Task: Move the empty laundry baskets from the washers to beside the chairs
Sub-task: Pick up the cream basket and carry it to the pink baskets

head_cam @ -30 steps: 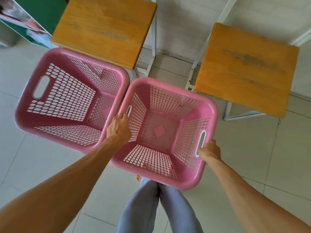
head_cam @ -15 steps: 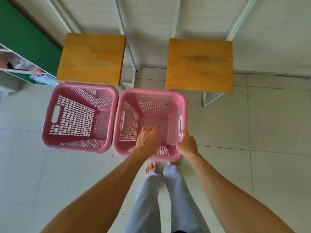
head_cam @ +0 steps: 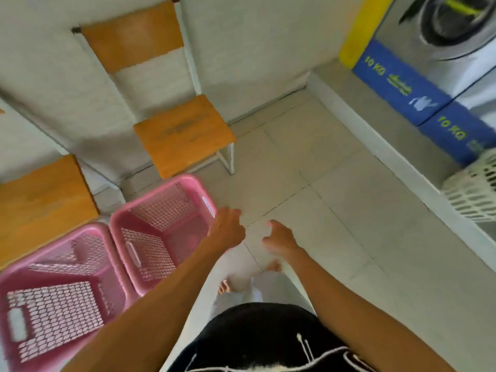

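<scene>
Two pink laundry baskets sit side by side on the pale tiled floor (head_cam: 335,200), rims touching or nearly so. Both are moulded plastic, squarish with rounded corners, the walls and bottoms pierced in a fine lattice, each with a slot handle cut into a side wall. Both are empty. The near basket (head_cam: 53,299) lies at lower left; the far basket (head_cam: 158,232) stands just in front of a chair (head_cam: 182,135) with an orange-brown wooden seat and backrest on a white metal frame. A second wooden seat (head_cam: 40,205) of the same kind shows at the left edge, beside the baskets.

Left hand (head_cam: 226,230): released, fingers loosely extended, over the far basket's right rim; contact with the rim cannot be told through the motion blur. Right hand (head_cam: 280,238): empty, fingers half curled, over bare tile, apart from both baskets.

At upper right, a front-loading washer (head_cam: 451,25) with round door stands on a raised ledge. Blue panels (head_cam: 397,84) beneath carry green "10 KG" lettering; the smaller print is unreadable. A white lattice basket (head_cam: 475,191) rests on the ledge at the right edge.
</scene>
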Tool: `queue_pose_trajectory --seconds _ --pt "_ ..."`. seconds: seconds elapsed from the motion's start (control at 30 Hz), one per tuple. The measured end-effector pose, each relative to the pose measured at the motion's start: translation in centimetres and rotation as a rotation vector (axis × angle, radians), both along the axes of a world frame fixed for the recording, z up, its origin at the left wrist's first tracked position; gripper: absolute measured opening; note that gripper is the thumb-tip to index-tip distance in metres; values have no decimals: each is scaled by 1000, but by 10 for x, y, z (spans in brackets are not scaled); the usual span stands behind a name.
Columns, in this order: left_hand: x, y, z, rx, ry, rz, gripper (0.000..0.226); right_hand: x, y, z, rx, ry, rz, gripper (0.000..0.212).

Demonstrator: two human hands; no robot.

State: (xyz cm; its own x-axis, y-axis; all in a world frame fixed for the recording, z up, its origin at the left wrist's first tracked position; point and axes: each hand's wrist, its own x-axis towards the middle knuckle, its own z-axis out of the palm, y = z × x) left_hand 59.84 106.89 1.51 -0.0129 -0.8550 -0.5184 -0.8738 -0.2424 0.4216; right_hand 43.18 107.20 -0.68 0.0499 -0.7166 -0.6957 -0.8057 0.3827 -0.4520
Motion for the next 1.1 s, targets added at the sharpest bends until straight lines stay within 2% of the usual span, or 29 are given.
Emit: queue_pose_trajectory --seconds 0.13,0.4,0.7,1.1 --pt "-66 -19 13 41 -9 -227 55 -66 9 7 -47 7 -187 64" --pt "-212 -36 18 46 -11 -457 53 -205 30 14 -109 -72 -539 53" --pt "-421 -46 20 67 51 -630 48 -409 50 25 -205 -29 -766 50" --pt "-646 -80 26 89 55 -894 50 -600 79 41 -249 15 -1012 47"
